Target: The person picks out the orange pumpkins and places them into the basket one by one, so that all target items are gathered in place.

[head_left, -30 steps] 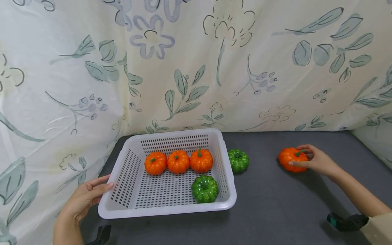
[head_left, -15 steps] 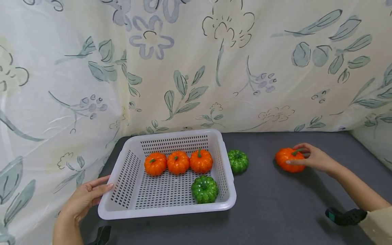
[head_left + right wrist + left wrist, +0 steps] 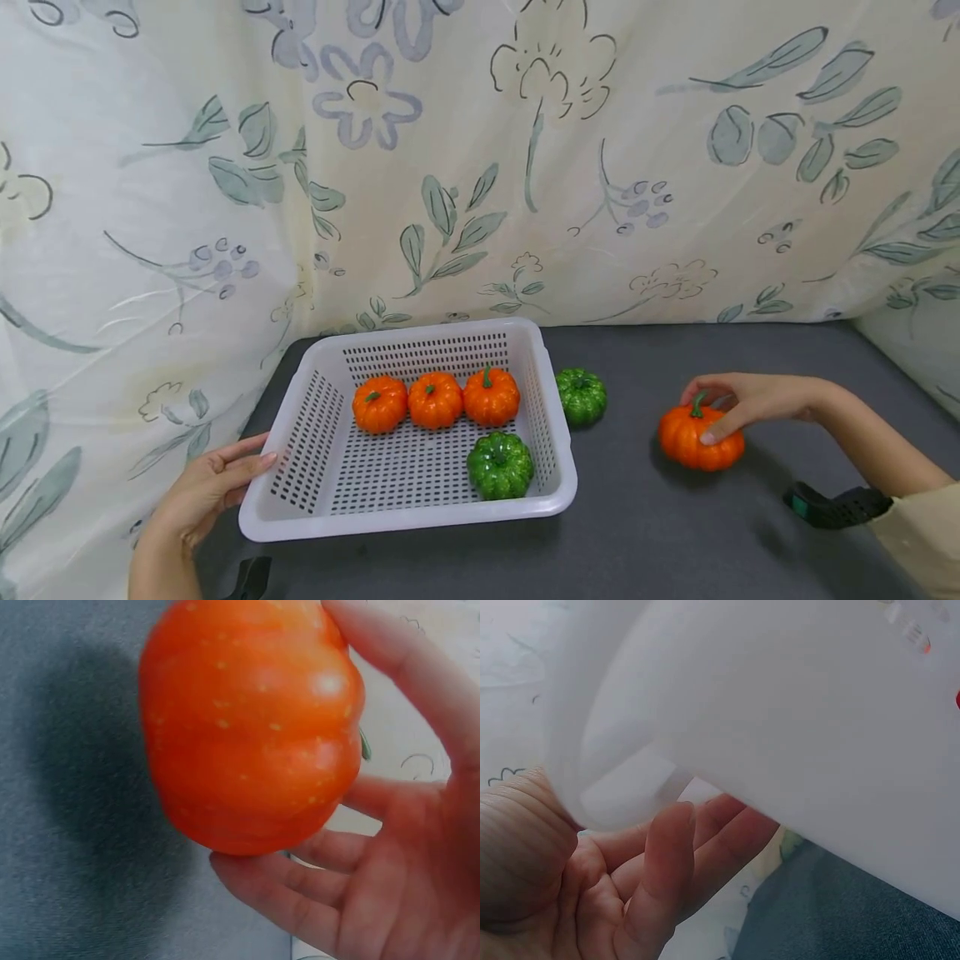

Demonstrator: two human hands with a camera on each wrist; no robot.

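Blurred to a white blank in the left wrist view, the basket; cut off by the right wrist view's top edge, the orange pumpkin and its stem.

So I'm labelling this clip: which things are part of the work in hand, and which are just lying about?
In the work:
right hand gripping an orange pumpkin
left hand touching the white basket
three orange pumpkins and a green pumpkin in the basket
green pumpkin on the table

Lying about:
flowered curtain
grey table
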